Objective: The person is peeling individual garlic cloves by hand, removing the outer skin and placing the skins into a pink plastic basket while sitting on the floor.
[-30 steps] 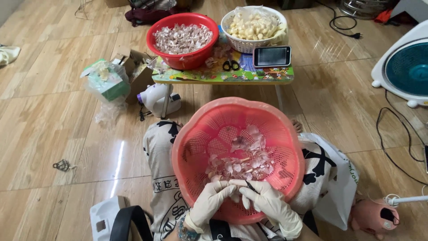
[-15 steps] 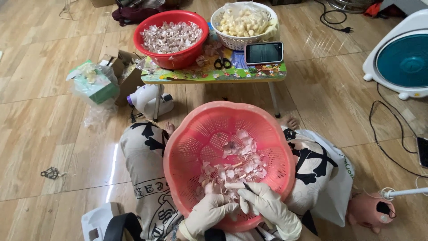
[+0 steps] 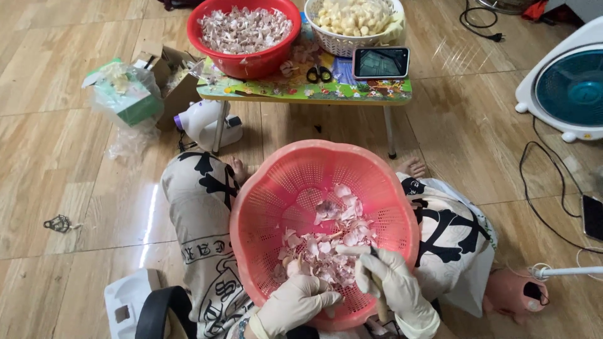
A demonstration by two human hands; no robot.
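A person sits cross-legged on the wooden floor (image 3: 75, 182) with a pink perforated basket (image 3: 282, 188) resting on the lap. Both hands wear pale rubber gloves and work over the near rim of the basket. The left hand (image 3: 295, 304) is curled shut around a small garlic clove (image 3: 293, 269) whose pale tip shows just above the fingers. The right hand (image 3: 392, 285) is closed around a thin dark tool (image 3: 374, 276), seemingly a small knife, with its upper end poking out above the glove and its handle running down inside the fist. The two hands sit just beside each other, fingertips nearly touching. Inside the basket, a heap of pinkish-white garlic skins (image 3: 333, 242) lies on the bottom and against the near wall, right in front of the hands.

Beyond the knees stands a low table (image 3: 301, 91) with a colourful printed top. On its far left corner sits a red bowl (image 3: 248, 59) filled with unpeeled garlic pieces; at the far right a white basket (image 3: 348, 44) holds peeled cloves. A pair of black scissors (image 3: 320, 74) lies between them near the front edge, and a phone (image 3: 380, 62) with a lit screen lies at the right end of the table.

On the floor to the left of the table are a green box in a plastic bag (image 3: 125, 100) and a white bottle (image 3: 204, 122) lying on its side. A white fan (image 3: 565, 88) stands at the right, with black cables (image 3: 540, 182) trailing from it
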